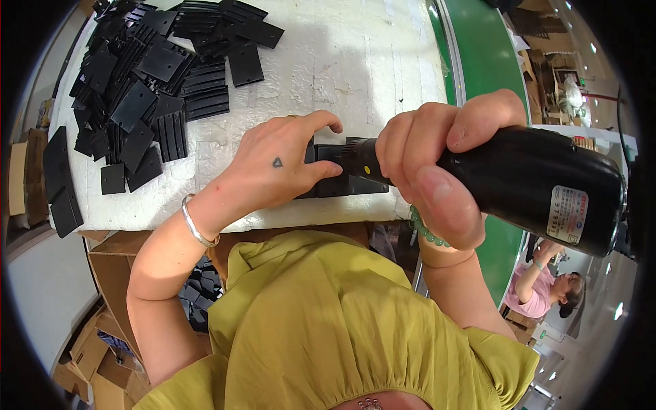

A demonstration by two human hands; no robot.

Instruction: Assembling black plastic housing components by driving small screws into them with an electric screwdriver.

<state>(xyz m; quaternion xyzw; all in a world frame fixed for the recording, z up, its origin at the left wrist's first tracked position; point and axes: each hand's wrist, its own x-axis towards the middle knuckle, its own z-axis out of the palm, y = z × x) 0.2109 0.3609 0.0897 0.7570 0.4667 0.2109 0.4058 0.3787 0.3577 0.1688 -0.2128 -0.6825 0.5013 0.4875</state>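
My right hand [444, 164] is wrapped round a black, thick cylindrical power tool that looks like an electric screwdriver [540, 184]. It is tilted, with its narrow end pointing left and down at a black plastic part [331, 152] on the white work surface. My left hand [273, 160] steadies that part, thumb lying on it and index finger curled at its far side. The tool's tip and the rest of the left fingers are hidden. Dark flat pieces [365, 186] lie under and beside the part, close to the near edge.
A heap of black plastic plates, some ribbed [157, 68], covers the far left of the white foam-like surface [328, 61]. Longer black pieces [63, 181] lie at its left edge. Below stands a cardboard box [113, 256] with black parts. A green bench [482, 55] and another person [540, 280] are at right.
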